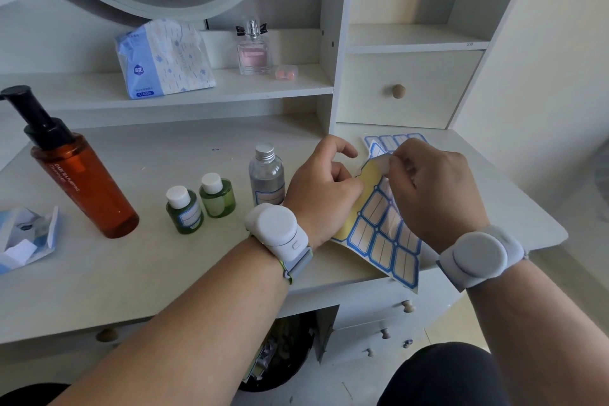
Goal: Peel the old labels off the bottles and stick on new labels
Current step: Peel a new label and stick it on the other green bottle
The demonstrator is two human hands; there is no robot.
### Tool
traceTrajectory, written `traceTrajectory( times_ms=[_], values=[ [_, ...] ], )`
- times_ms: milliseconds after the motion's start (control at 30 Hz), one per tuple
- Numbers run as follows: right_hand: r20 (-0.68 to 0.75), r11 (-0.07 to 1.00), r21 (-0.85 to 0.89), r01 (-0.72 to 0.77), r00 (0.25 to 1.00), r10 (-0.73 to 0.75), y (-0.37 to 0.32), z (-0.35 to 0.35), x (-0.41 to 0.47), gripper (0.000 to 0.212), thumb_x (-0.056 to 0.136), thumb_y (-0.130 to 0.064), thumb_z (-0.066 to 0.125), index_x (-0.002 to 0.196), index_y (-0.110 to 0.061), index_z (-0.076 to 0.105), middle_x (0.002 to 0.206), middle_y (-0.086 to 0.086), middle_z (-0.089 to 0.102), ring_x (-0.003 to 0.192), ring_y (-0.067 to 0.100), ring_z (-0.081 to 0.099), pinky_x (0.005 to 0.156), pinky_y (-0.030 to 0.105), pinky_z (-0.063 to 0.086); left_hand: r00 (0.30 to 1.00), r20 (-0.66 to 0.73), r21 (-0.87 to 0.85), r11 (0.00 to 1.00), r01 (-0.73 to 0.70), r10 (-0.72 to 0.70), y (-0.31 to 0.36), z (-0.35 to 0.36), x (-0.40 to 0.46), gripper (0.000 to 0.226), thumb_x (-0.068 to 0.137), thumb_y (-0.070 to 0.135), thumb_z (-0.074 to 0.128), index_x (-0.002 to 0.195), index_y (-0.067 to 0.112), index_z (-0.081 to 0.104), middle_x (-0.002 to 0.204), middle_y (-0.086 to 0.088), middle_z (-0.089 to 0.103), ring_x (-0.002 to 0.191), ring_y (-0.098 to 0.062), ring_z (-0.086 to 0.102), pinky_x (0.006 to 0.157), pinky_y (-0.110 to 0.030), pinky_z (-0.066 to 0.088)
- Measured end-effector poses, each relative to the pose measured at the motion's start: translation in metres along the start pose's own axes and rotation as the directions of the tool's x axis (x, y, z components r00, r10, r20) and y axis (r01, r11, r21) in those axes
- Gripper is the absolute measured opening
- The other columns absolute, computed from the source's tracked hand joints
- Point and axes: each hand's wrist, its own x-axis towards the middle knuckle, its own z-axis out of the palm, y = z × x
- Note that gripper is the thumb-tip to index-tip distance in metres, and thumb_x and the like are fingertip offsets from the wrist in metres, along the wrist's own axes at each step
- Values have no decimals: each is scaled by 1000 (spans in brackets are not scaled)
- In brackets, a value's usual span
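My left hand (324, 188) pinches the yellow backing of a sheet of blue-bordered labels (384, 241) held over the desk's right side. My right hand (431, 188) pinches one label (377, 150) that is lifted off the sheet's top corner. To the left stand a clear bottle with a silver cap (266, 175) and a small green bottle (183, 211), each with a blue-bordered label on it. A second small green bottle (217, 196) stands between them; I cannot tell if it has a label. A tall amber pump bottle (79, 171) stands at the far left.
A second label sheet (395, 139) lies on the desk behind my hands. Torn paper packaging (26, 237) sits at the left edge. On the shelf are a tissue pack (164, 59) and a perfume bottle (253, 49). A dark waste bin (280, 353) stands under the desk.
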Motion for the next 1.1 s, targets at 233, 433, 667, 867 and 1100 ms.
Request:
traceTrajectory(
  times_ms=[233, 433, 667, 867, 1100],
  values=[
    [57, 995, 66, -80, 995, 76, 4, 0, 2, 23, 101, -25, 44, 82, -19, 56, 69, 8, 69, 66, 32, 68, 64, 47, 58, 1000, -17, 31, 999, -8, 9, 0, 1, 2, 30, 87, 4, 56, 95, 28, 71, 61, 3, 52, 59, -11, 49, 57, -23, 44],
    [50, 995, 60, -78, 996, 75, 2, -1, 2, 23, 103, -26, 44, 84, -19, 54, 71, 10, 69, 67, 33, 70, 63, 48, 58, 999, -47, 75, 997, 23, -19, 2, 1, 1, 29, 88, 9, 56, 85, 27, 78, 77, -8, 71, 77, -26, 67, 72, -42, 59],
    [25, 991, 94, -98, 995, 96, 1, 2, 0, 20, 102, -28, 43, 86, -21, 52, 72, 8, 69, 69, 32, 69, 63, 45, 56, 996, -86, 115, 993, 39, -29, 0, 4, 3, 26, 89, 12, 58, 84, 27, 79, 73, 7, 69, 73, -11, 62, 63, -21, 49],
    [-152, 995, 102, -18, 988, 34, -9, -5, -3, 15, 98, -16, 59, 87, -12, 69, 71, -2, 49, 65, 22, 47, 63, 34, 41, 995, -82, 259, 965, -36, 59, -1, 11, 1, 17, 90, 18, 61, 98, 27, 74, 83, 12, 68, 71, -5, 57, 58, -10, 36],
    [-124, 960, 243, -139, 977, 173, -18, -16, -13, 12, 99, -16, 61, 97, -19, 73, 66, -9, 68, 63, 6, 65, 65, 21, 51, 967, -59, 419, 885, -203, 250, -2, 17, -5, 24, 85, 13, 62, 107, 22, 67, 119, 6, 56, 103, -14, 58, 87, -29, 47]
  ],
)
